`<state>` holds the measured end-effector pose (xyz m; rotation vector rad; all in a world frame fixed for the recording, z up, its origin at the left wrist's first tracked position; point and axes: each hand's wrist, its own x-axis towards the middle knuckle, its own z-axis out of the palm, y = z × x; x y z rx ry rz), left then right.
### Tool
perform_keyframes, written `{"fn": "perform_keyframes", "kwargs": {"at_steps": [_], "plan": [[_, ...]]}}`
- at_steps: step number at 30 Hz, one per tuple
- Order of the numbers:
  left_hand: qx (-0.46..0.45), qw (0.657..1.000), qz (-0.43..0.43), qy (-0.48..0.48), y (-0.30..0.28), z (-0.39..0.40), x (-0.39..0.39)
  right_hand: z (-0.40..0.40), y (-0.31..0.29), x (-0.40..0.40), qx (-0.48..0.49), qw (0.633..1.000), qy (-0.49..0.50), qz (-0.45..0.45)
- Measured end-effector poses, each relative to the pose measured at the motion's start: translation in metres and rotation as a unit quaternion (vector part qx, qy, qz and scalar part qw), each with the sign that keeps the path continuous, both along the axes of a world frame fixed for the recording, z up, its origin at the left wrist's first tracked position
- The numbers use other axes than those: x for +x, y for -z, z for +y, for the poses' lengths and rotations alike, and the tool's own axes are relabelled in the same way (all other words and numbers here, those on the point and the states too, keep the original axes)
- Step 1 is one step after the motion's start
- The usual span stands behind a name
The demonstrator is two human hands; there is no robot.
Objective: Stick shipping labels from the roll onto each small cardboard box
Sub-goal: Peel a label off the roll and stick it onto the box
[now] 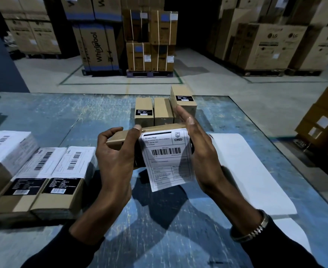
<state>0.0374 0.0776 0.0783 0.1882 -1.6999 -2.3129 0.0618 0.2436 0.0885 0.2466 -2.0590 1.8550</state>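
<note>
Cardboard box (118, 139) held above the table (62, 117): left of it lie labelled boxes (49, 180); left hand (112, 161) grips it; label (167, 157) drapes its front; right hand (199, 149), fingers straight, presses there; unlabelled boxes (163, 111) stand behind.

table (49, 113) | labelled boxes (43, 176) | unlabelled boxes (163, 110) | label strip (242, 171)

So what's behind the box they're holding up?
Three small cardboard boxes stand on the blue table behind the held box; two show black labels. The right hand and the held box cover their lower parts.
</note>
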Motion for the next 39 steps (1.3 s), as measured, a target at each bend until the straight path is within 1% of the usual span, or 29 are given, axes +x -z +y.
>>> {"fn": "perform_keyframes", "kwargs": {"at_steps": [5,10,15,20,25,28,31,36,39], "plan": [[-0.006,0.999,-0.034,0.015,0.003,0.000,-0.004,-0.001,0.000,-0.004,-0.021,0.999,0.021,0.016],[-0.022,0.998,-0.041,0.048,0.006,-0.003,-0.008,-0.001,-0.006,0.003,-0.053,0.998,-0.027,-0.009],[-0.034,0.996,-0.049,0.060,0.002,-0.005,-0.006,-0.004,-0.006,0.002,-0.036,0.999,-0.032,0.006],[-0.059,0.992,-0.056,0.096,0.000,-0.004,-0.004,-0.004,-0.004,0.001,-0.062,0.997,-0.039,0.007],[-0.044,0.988,-0.080,0.121,0.001,-0.003,-0.002,-0.004,-0.004,0.002,-0.031,0.997,-0.068,0.004],[-0.045,0.988,-0.081,0.124,0.000,-0.004,-0.002,-0.002,-0.004,0.003,-0.021,0.998,-0.066,0.014],[-0.047,0.988,-0.081,0.125,0.002,-0.005,-0.005,-0.001,-0.005,0.005,-0.026,0.997,-0.070,0.005],[-0.081,0.987,-0.063,0.123,0.003,-0.005,-0.004,0.003,-0.004,-0.001,-0.023,0.997,-0.072,-0.030],[-0.104,0.985,-0.055,0.127,0.004,-0.008,-0.009,0.005,-0.005,-0.002,-0.013,0.996,-0.083,-0.036]]}}
